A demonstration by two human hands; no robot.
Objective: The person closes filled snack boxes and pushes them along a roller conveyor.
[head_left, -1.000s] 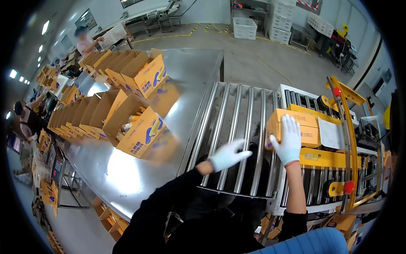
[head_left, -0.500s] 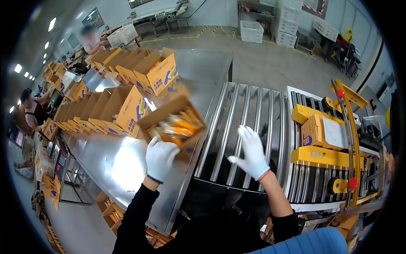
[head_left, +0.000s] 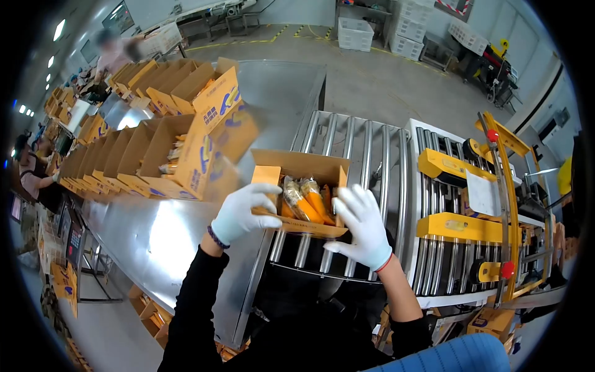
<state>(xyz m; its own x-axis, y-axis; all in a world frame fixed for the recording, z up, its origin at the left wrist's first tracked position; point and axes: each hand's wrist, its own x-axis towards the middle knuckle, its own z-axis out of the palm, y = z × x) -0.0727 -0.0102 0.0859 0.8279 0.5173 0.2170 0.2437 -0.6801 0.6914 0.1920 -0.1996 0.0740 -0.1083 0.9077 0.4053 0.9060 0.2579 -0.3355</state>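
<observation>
An open cardboard box (head_left: 313,230) sits over the conveyor rollers (head_left: 325,260), its left side by the metal table's edge. Inside it lie several orange-and-clear packets (head_left: 304,204). My left hand (head_left: 242,211), in a white glove, is at the box's left side with fingers and thumb apart around the corner; whether it presses on the cardboard I cannot tell. On the box's right side is my right hand (head_left: 362,226), also gloved, its fingers spread over the edge and its thumb stretched toward the front wall.
Two rows of open yellow boxes (head_left: 198,152) stand on the metal table (head_left: 248,87) at left. To the right, a taping machine with yellow guides (head_left: 458,227) holds a box partly hidden under a white plate (head_left: 486,193). Other people work at the far left.
The box has moved right from above the table onto the rollers and become more level. My left hand followed it and loosened; my right hand moved to its right side. The head view shifted slightly.
</observation>
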